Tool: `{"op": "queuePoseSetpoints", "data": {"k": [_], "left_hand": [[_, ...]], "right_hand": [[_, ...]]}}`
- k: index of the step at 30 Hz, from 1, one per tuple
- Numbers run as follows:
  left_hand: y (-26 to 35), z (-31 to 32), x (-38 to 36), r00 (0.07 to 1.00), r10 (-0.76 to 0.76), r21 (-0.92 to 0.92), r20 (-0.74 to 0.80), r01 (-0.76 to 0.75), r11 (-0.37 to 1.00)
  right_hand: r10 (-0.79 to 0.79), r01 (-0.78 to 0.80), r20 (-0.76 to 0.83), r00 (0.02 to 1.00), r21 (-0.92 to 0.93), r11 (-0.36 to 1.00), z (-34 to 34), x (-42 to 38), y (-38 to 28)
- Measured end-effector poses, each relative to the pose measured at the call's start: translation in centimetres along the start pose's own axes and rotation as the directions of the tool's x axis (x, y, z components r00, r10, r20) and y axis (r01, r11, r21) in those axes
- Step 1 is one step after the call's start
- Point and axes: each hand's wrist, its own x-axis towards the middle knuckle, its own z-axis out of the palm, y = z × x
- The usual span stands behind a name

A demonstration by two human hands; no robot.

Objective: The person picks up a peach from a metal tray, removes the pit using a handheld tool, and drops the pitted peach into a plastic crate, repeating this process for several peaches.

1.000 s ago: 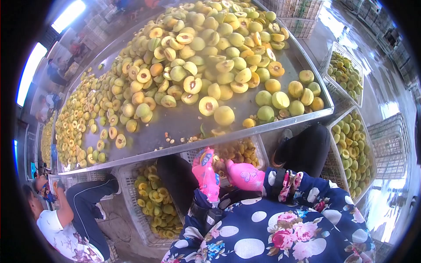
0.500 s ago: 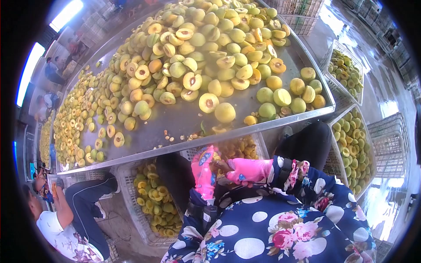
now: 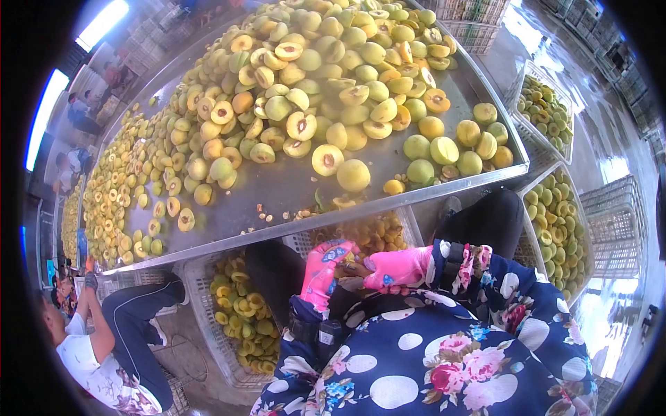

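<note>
My left hand [image 3: 343, 265], in a pink patterned cuff, and my right hand [image 3: 359, 269], in a matching cuff, meet above my lap. Both have their fingers closed, and what lies between them is too small and shaded to make out. Just beyond them, below the table edge, is a crate of yellow fruit pieces [image 3: 378, 232]. Over it stands a metal table [image 3: 277, 191] heaped with yellow-green stone fruit [image 3: 305, 90], many cut in half with brown pits showing. A few whole fruits [image 3: 430, 149] lie near the table's right corner.
Left of my legs stands a crate of halved fruit [image 3: 243, 319]. More filled crates [image 3: 555, 229] are at the right, beside stacked baskets [image 3: 610, 222]. A co-worker [image 3: 97, 340] sits at the left; other people are farther back. The table's metal rim [image 3: 319, 222] runs above my knees.
My left hand and cuff have tilted to the right, staying close to my right hand. The co-worker's arms have risen toward the table edge. My view has shifted slightly.
</note>
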Motion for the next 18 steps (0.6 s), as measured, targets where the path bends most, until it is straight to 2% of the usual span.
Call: {"op": "queuePoseSetpoints", "data": {"k": [3, 5, 8, 11, 14, 17, 18], "left_hand": [[0.7, 0.2, -0.2, 0.999, -0.054, -0.089, -0.002, 0.054, 0.995], [0.3, 0.2, -0.1, 0.995, -0.104, -0.201, -0.009, 0.100, 0.974], [-0.4, 0.3, 0.1, 0.998, -0.050, -0.326, -0.048, 0.031, 0.945], [-0.9, 1.0, 0.2, 0.983, 0.000, -0.435, -0.181, -0.080, 0.897], [-0.6, 1.6, 0.3, 0.958, -0.061, -0.520, -0.280, -0.098, 0.848], [-0.5, 2.7, 0.5, 0.883, -0.018, -0.508, -0.469, -0.253, 0.823], [-0.5, 2.7, 0.5, 0.884, -0.022, -0.511, -0.468, -0.250, 0.822]], "right_hand": [[-0.174, 0.138, 0.135, 0.975, 0.242, 0.960, -0.1, 0.4, 1.0], [-0.214, 0.157, 0.140, 0.967, 0.337, 0.928, 0.3, 0.6, 1.2], [-0.203, 0.123, 0.135, 0.970, 0.447, 0.886, 0.7, 0.0, 0.4], [-0.217, 0.120, 0.123, 0.969, 0.533, 0.837, 1.1, 0.4, 0.3], [-0.249, 0.140, 0.111, 0.962, 0.582, 0.801, 1.5, 1.2, 0.4], [-0.221, 0.120, 0.092, 0.971, 0.615, 0.780, 2.0, 1.7, -0.1], [-0.203, 0.106, 0.085, 0.976, 0.627, 0.772, 2.1, 1.7, -0.2]]}}
